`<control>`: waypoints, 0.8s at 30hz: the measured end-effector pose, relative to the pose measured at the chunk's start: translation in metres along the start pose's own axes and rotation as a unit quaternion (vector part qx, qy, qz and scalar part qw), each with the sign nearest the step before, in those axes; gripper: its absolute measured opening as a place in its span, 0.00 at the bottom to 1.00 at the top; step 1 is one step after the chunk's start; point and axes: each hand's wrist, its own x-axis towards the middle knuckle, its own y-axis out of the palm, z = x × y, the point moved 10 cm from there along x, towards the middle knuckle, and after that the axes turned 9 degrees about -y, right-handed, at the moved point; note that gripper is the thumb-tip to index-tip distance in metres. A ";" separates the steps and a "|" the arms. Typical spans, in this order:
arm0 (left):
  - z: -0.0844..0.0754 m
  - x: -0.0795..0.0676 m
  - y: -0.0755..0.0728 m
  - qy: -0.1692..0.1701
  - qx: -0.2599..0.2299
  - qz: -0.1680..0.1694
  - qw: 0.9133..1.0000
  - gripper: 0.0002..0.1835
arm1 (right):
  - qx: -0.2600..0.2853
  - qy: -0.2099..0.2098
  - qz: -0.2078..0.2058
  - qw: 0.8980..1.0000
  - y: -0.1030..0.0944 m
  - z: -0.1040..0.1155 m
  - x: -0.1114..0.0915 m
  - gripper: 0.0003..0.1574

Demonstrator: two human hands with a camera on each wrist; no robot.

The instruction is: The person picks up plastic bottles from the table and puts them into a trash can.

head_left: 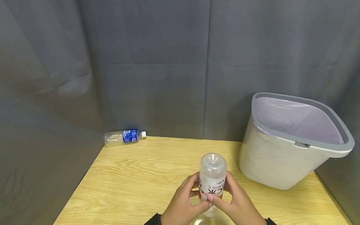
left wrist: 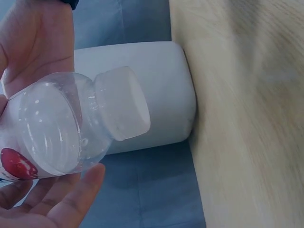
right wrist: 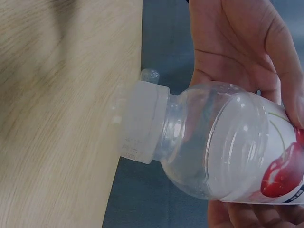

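A clear plastic bottle point(head_left: 212, 168) with a white label showing red cherries is held upside down between both hands, its base facing up. My left hand point(head_left: 181, 203) grips its left side and my right hand point(head_left: 242, 204) its right side. The two thumbs meet over the front of the label. In the left wrist view the white cap point(left wrist: 124, 103) is on the bottle's neck and points toward the wooden table. The right wrist view shows the same cap point(right wrist: 145, 121) close over the tabletop, with cherries on the label.
Another clear bottle point(head_left: 113, 137), with a blue label and white cap, lies on its side at the table's back left. On the right stands a light grey bin point(head_left: 277, 162) with a grey rim and a pale liner. Grey curtains point(head_left: 154, 78) enclose the wooden table point(head_left: 126, 181).
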 end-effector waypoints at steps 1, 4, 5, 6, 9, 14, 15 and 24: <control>0.002 0.000 0.001 -0.001 0.001 0.000 1.000 0.34 | -0.002 0.002 0.001 1.000 0.000 0.000 0.000 0.44; 0.010 0.002 0.002 0.012 0.017 0.000 1.000 0.35 | -0.009 0.002 0.004 1.000 -0.003 0.003 0.000 0.43; 0.013 0.003 0.003 0.015 0.024 0.001 1.000 0.36 | -0.014 -0.003 0.006 1.000 -0.004 0.004 0.001 0.44; 0.015 0.004 0.003 0.020 0.034 0.003 0.999 0.37 | -0.021 -0.010 0.007 1.000 -0.005 0.006 0.001 0.44; 0.021 0.008 -0.001 0.024 0.064 0.009 0.998 0.40 | -0.044 -0.037 0.015 0.998 -0.011 0.013 0.004 0.46; 0.034 0.024 -0.032 0.016 0.136 -0.007 0.991 0.39 | -0.098 -0.088 0.013 0.991 -0.038 0.037 0.011 0.48; 0.040 0.030 -0.044 0.013 0.157 -0.021 0.987 0.39 | -0.112 -0.098 0.011 0.989 -0.046 0.044 0.013 0.49; 0.121 0.090 -0.180 -0.026 0.341 -0.129 0.931 0.40 | -0.258 -0.172 -0.009 0.951 -0.127 0.128 0.047 0.53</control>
